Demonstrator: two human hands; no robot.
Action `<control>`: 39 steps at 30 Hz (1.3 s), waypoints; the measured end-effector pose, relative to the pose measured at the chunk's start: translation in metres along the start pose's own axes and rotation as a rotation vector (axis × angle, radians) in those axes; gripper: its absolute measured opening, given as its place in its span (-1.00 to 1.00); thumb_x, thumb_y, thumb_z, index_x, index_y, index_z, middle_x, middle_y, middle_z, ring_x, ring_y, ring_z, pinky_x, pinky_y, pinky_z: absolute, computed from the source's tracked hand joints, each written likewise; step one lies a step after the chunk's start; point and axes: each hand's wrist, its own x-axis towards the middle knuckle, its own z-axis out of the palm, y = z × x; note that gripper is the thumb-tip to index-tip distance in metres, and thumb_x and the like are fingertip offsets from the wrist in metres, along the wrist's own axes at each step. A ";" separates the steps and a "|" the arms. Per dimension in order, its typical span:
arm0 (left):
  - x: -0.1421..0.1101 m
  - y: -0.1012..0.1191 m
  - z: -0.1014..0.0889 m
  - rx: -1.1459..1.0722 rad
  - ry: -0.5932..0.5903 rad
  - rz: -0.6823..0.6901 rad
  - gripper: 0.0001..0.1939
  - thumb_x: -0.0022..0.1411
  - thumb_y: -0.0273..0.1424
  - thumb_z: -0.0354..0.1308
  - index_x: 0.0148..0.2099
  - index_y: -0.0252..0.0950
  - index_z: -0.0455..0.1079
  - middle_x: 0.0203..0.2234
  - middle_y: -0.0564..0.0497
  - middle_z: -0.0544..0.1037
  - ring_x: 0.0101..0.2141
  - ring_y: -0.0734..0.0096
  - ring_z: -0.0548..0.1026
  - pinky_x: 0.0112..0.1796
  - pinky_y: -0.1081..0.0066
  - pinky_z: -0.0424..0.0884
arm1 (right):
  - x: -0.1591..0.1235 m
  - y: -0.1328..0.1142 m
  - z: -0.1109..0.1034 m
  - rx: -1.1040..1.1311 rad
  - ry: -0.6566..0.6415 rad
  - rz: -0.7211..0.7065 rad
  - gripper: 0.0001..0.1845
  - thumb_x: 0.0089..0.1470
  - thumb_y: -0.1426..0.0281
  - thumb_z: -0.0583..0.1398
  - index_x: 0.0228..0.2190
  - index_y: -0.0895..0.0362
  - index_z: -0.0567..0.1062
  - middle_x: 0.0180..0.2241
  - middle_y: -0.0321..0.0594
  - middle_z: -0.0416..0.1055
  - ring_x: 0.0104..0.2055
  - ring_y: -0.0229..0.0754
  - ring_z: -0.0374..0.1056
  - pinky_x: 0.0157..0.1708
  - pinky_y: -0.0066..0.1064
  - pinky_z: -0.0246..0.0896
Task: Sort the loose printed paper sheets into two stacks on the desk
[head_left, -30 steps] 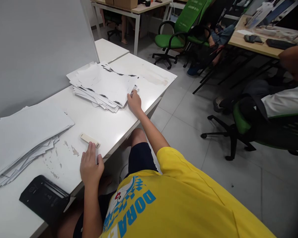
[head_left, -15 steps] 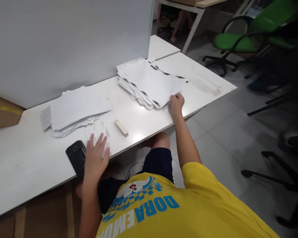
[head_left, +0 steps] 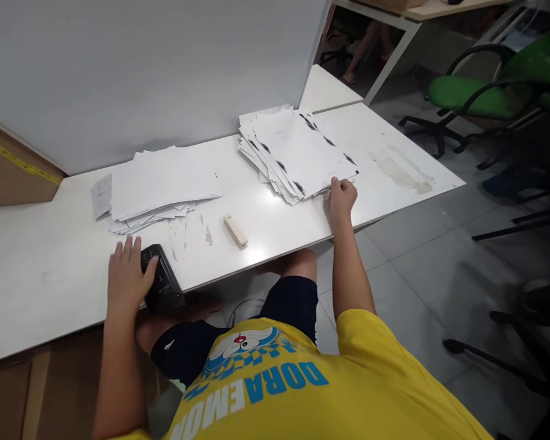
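Observation:
My right hand [head_left: 343, 200] is closed in a pinch at the near right edge of a stack of white paper sheets [head_left: 297, 150] with black smudges along its sides. The fingertips seem to grip the top sheet's edge, though the exact hold is partly hidden. My left hand [head_left: 129, 275] lies at the table's front edge, fingers stretched out, beside a black device [head_left: 162, 278]. Its thumb rests over the device's left side. A second stack of plain white sheets [head_left: 165, 183] sits beyond that hand. Between the stacks lies a small cream-coloured bar-shaped object [head_left: 235, 231].
A grey-white partition [head_left: 142, 67] borders the back of the white table [head_left: 36, 275]. At far left stands a cardboard box [head_left: 16, 171] with yellow tape. Green chairs [head_left: 472, 95] and another desk are to the right, where a seated person's legs [head_left: 364, 49] show.
My left hand has shifted left across the black device to its left side. The smudged right edge of the top sheet has swung nearer to me at my right hand. The view has shifted.

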 end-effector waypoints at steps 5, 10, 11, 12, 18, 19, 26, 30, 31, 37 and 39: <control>0.120 0.009 0.000 0.042 -0.124 0.263 -0.31 0.41 -0.27 0.08 0.38 -0.67 0.03 0.40 -0.38 0.04 0.39 -0.14 -0.02 0.32 -0.08 -0.02 | -0.001 -0.003 0.000 0.027 0.065 0.034 -0.55 0.25 0.10 0.07 -0.60 0.03 0.20 -0.65 -0.42 0.10 -0.55 -0.26 0.10 -0.39 -0.33 0.09; 0.170 -0.003 0.015 0.113 -0.213 0.428 -0.38 0.43 -0.33 0.07 0.28 -0.79 0.10 0.36 -0.41 0.13 0.39 -0.09 -0.01 0.31 -0.09 -0.05 | 0.000 -0.005 0.002 0.033 0.046 0.058 -0.58 0.26 0.13 0.06 -0.58 0.03 0.20 -0.65 -0.42 0.12 -0.55 -0.25 0.10 -0.39 -0.33 0.10; 0.170 -0.007 0.018 0.108 -0.213 0.450 -0.44 0.43 -0.38 0.05 0.27 -0.77 0.14 0.34 -0.38 0.18 0.38 -0.02 0.04 0.32 -0.06 -0.03 | 0.001 -0.005 0.002 0.029 0.046 0.056 -0.59 0.26 0.14 0.06 -0.58 0.03 0.19 -0.64 -0.41 0.13 -0.54 -0.25 0.11 -0.38 -0.33 0.10; 0.169 -0.010 0.021 0.092 -0.208 0.461 -0.50 0.43 -0.44 0.03 0.26 -0.74 0.17 0.32 -0.36 0.23 0.37 0.04 0.10 0.32 -0.04 0.01 | 0.001 -0.006 0.002 0.025 0.044 0.050 -0.59 0.25 0.15 0.06 -0.58 0.03 0.18 -0.63 -0.40 0.14 -0.53 -0.25 0.12 -0.38 -0.34 0.10; 0.159 -0.021 0.025 -0.057 -0.169 0.381 -0.53 0.31 -0.57 -0.07 0.21 -0.63 0.32 0.24 -0.18 0.41 0.28 0.20 0.30 0.27 0.04 0.17 | 0.002 -0.008 0.002 0.037 0.025 0.039 -0.63 0.25 0.22 0.05 -0.57 0.02 0.14 -0.60 -0.39 0.15 -0.50 -0.25 0.12 -0.36 -0.36 0.10; 0.158 -0.021 0.025 -0.059 -0.163 0.374 -0.52 0.31 -0.55 -0.08 0.22 -0.60 0.32 0.24 -0.14 0.41 0.28 0.22 0.30 0.27 0.05 0.18 | 0.003 -0.008 0.002 0.037 0.025 0.044 -0.63 0.25 0.23 0.05 -0.57 0.02 0.14 -0.59 -0.40 0.14 -0.50 -0.25 0.12 -0.36 -0.36 0.10; 0.159 -0.015 0.013 -0.087 -0.214 0.309 -0.51 0.38 -0.34 -0.06 0.24 -0.47 0.36 0.23 0.01 0.43 0.25 0.27 0.32 0.28 0.06 0.16 | 0.004 -0.007 0.003 0.023 0.025 0.055 -0.64 0.23 0.26 0.06 -0.58 0.03 0.14 -0.59 -0.39 0.14 -0.48 -0.25 0.13 -0.35 -0.36 0.10; 0.150 -0.005 0.002 -0.085 -0.176 0.168 -0.55 0.43 -0.31 -0.08 0.22 -0.34 0.40 0.18 0.11 0.49 0.19 0.27 0.40 0.24 0.08 0.25 | 0.003 -0.006 0.003 0.029 0.018 0.060 -0.64 0.25 0.23 0.04 -0.56 0.02 0.14 -0.59 -0.39 0.13 -0.49 -0.25 0.11 -0.37 -0.36 0.08; 0.147 -0.003 -0.001 -0.090 -0.146 0.137 -0.56 0.44 -0.29 -0.09 0.21 -0.35 0.41 0.15 0.11 0.51 0.17 0.27 0.41 0.22 0.10 0.27 | 0.003 -0.006 0.003 0.029 0.017 0.056 -0.64 0.26 0.22 0.04 -0.56 0.02 0.14 -0.58 -0.39 0.13 -0.49 -0.25 0.11 -0.38 -0.36 0.08; 0.145 0.011 -0.014 -0.167 0.074 0.007 -0.41 0.50 -0.10 -0.12 0.12 -0.55 0.43 0.05 0.02 0.58 0.08 0.34 0.49 0.15 0.30 0.34 | 0.002 -0.005 0.002 0.036 0.030 0.066 -0.65 0.25 0.19 0.06 -0.54 0.03 0.19 -0.58 -0.39 0.16 -0.48 -0.23 0.15 -0.35 -0.35 0.09; 0.153 0.017 -0.014 -0.092 0.020 0.014 -0.37 0.52 -0.09 -0.16 0.09 -0.61 0.43 0.07 -0.04 0.57 0.10 0.28 0.48 0.15 0.29 0.33 | 0.001 -0.006 0.002 0.037 0.038 0.085 -0.68 0.23 0.25 0.07 -0.55 0.04 0.23 -0.58 -0.39 0.19 -0.47 -0.23 0.16 -0.33 -0.34 0.09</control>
